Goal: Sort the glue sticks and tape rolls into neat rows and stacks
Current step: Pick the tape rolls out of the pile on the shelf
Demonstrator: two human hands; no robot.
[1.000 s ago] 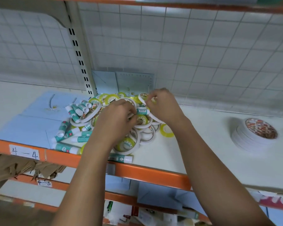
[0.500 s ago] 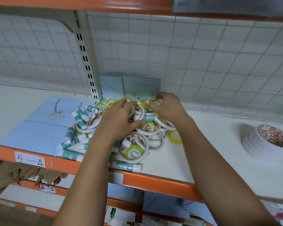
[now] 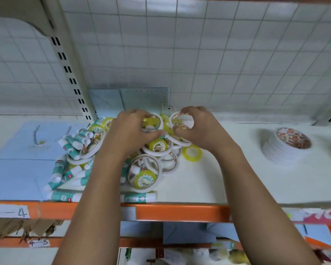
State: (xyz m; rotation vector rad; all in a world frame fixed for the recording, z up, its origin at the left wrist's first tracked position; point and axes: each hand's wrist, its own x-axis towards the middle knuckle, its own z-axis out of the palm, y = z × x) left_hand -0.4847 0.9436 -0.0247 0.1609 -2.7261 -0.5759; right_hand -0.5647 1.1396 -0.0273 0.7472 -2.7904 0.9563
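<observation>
White shelf (image 3: 218,178), grid wall (image 3: 218,54) behind. You're mid-pick on the pile (image 3: 153,163): left hand (image 3: 130,131) curls round a white tape roll (image 3: 161,122), right hand (image 3: 199,129) grips a second roll (image 3: 183,119). Next, I'd guess: lift both clear, carry to the stack (image 3: 283,152) at 3 o'clock. Glue sticks (image 3: 73,148) sit at 9.

Blue sheets (image 3: 13,169), perhaps bags, white grid panel (image 3: 218,64), orange shelf edge (image 3: 180,213)

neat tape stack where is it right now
Head view: the tape stack sits on the white shelf at far right, apart from the mixed pile and well to the right of the right hand.
</observation>
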